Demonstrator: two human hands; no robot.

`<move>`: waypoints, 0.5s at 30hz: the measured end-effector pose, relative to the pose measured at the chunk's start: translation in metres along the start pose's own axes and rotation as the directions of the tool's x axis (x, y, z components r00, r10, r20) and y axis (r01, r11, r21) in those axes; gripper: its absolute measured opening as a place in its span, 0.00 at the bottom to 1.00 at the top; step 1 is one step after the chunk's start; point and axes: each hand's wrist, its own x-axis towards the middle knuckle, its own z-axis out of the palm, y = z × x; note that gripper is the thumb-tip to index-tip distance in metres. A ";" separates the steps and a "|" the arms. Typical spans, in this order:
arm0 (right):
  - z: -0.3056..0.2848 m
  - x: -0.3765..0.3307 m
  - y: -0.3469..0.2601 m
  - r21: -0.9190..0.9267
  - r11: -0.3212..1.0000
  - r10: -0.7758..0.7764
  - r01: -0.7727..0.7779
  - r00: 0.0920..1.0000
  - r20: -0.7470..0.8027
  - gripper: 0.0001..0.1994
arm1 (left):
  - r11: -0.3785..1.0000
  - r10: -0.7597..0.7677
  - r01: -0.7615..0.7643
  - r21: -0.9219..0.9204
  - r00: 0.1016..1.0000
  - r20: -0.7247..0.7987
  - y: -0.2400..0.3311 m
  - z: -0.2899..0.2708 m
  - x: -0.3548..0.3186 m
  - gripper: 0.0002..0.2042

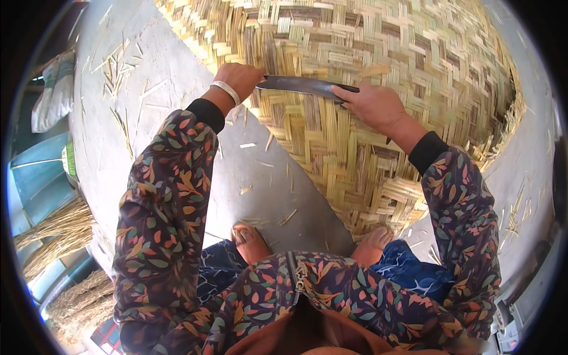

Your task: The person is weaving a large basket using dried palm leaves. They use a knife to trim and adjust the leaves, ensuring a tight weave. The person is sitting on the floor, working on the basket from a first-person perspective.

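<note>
A large woven mat [378,71] of flat straw-coloured strips covers the ground ahead, its frayed edge running past my feet. Both hands hold a dark curved blade [305,86] level over the mat's left edge. My left hand [239,78], with a white bangle at the wrist, grips one end of the blade. At the other end my right hand [373,105] grips the handle, with the fingers folded around it. Flower-patterned sleeves cover both forearms.
Grey concrete ground [148,118] lies left of the mat, strewn with strip offcuts [115,71]. Bundles of dry straw [56,231] lie at the lower left beside a blue object. My bare feet [251,241] rest at the mat's near edge.
</note>
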 end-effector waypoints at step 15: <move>-0.041 0.054 -0.014 0.505 0.834 0.226 -0.223 0.973 0.056 0.26 | 0.955 0.040 -0.087 -0.284 0.985 -0.167 0.062 -0.037 -0.054 0.20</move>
